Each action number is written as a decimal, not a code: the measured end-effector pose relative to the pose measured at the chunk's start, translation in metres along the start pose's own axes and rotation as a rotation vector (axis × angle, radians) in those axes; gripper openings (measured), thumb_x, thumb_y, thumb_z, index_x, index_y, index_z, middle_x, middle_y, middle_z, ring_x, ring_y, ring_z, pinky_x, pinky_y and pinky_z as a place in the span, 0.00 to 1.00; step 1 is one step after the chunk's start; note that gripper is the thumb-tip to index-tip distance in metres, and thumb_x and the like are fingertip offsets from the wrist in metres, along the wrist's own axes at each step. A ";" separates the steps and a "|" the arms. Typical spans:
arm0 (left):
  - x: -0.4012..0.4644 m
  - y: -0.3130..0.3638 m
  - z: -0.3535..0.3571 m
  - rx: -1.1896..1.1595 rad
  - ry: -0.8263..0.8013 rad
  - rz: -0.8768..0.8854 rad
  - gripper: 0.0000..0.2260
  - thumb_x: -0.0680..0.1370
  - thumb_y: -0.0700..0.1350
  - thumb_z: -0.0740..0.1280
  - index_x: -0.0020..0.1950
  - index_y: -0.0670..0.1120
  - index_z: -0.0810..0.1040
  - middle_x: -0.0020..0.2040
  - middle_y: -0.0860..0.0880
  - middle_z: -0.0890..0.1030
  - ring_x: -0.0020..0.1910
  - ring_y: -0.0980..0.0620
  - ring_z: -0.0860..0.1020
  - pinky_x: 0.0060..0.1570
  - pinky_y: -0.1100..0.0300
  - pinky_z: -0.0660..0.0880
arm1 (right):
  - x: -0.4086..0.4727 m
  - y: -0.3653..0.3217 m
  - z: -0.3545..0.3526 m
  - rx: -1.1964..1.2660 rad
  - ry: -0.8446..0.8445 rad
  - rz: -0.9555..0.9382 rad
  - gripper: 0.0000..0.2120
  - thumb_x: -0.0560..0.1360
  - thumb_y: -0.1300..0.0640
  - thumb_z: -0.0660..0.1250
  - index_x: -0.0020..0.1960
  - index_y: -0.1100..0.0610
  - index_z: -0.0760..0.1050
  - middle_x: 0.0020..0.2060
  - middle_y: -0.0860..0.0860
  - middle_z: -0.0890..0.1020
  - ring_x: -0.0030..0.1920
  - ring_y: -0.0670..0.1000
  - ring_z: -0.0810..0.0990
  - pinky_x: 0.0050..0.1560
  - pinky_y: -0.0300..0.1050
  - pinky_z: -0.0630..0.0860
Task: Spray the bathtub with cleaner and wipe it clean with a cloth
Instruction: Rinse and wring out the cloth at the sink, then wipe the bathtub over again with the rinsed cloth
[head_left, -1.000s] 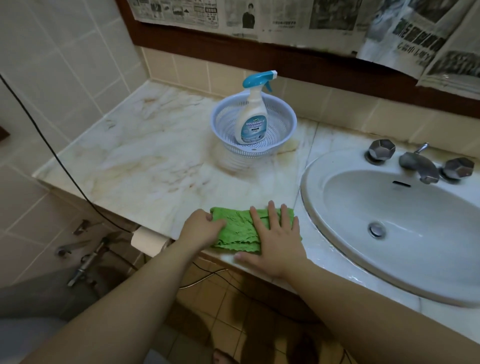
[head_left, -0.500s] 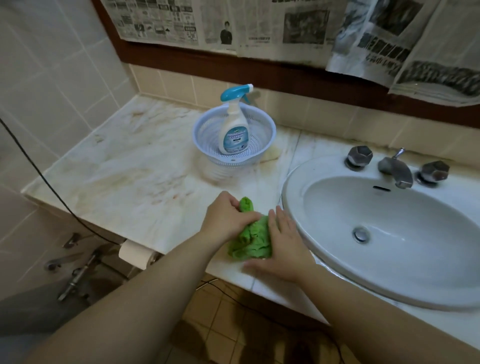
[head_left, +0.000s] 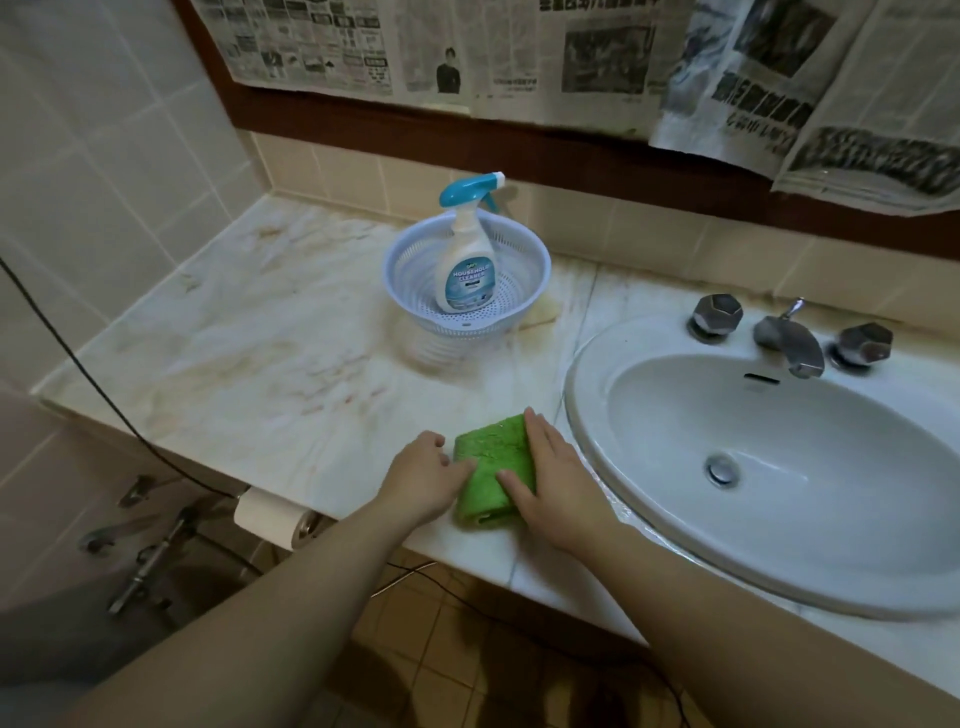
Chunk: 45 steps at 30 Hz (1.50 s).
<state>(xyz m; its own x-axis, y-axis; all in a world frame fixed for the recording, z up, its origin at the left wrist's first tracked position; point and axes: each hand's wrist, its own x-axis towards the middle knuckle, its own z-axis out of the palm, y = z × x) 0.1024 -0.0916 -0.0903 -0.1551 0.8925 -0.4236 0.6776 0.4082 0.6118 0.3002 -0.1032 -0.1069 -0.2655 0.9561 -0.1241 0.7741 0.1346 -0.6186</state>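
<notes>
A: What sits farthest left?
B: A toilet-paper roll (head_left: 265, 514) hangs under the front edge of the marble desk (head_left: 249, 353), with a black cable (head_left: 78, 358) running down past it.

A: And the cleaner?
B: The household cleaner spray bottle (head_left: 467, 260) stands upright inside a white perforated basket (head_left: 400, 270) at the back of the desk, well apart from both hands.

A: Where is the cloth?
B: The folded green cloth (head_left: 493, 462) lies flat near the desk's front edge, just left of the sink (head_left: 613, 374). The left hand (head_left: 426, 478) touches its left side with relaxed, slightly bent fingers. The right hand (head_left: 558, 478) rests along its right side, fingers straight, thumb pressing on top. Neither hand is curled around it.

A: Farther right?
B: A metal faucet (head_left: 789, 338) with two faceted knobs, and newspaper sheets (head_left: 519, 47) on the wall above.
</notes>
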 end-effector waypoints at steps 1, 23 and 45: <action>0.002 -0.003 0.004 -0.073 -0.046 -0.007 0.21 0.75 0.55 0.73 0.61 0.44 0.79 0.53 0.48 0.84 0.54 0.48 0.82 0.57 0.52 0.78 | 0.001 -0.003 0.004 0.008 0.005 0.014 0.41 0.82 0.42 0.63 0.84 0.51 0.43 0.82 0.52 0.58 0.79 0.55 0.59 0.77 0.47 0.58; -0.182 -0.076 -0.086 -1.282 0.041 0.018 0.13 0.76 0.29 0.69 0.54 0.43 0.73 0.48 0.43 0.82 0.44 0.46 0.83 0.37 0.53 0.79 | -0.092 -0.162 0.027 0.207 0.125 -0.532 0.32 0.77 0.43 0.66 0.78 0.32 0.61 0.82 0.45 0.54 0.80 0.48 0.57 0.76 0.49 0.63; -0.513 -0.238 -0.053 -1.700 0.482 0.083 0.17 0.78 0.43 0.69 0.65 0.43 0.72 0.64 0.36 0.76 0.62 0.39 0.77 0.61 0.44 0.77 | -0.292 -0.301 0.147 0.271 -0.722 -0.957 0.49 0.61 0.43 0.82 0.76 0.29 0.61 0.65 0.41 0.69 0.65 0.45 0.75 0.60 0.39 0.76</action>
<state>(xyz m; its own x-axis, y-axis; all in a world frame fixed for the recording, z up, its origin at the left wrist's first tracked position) -0.0173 -0.6362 0.0172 -0.5531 0.7631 -0.3342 -0.6839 -0.1868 0.7053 0.0607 -0.4609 0.0016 -0.9846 0.1269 0.1206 -0.0289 0.5615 -0.8270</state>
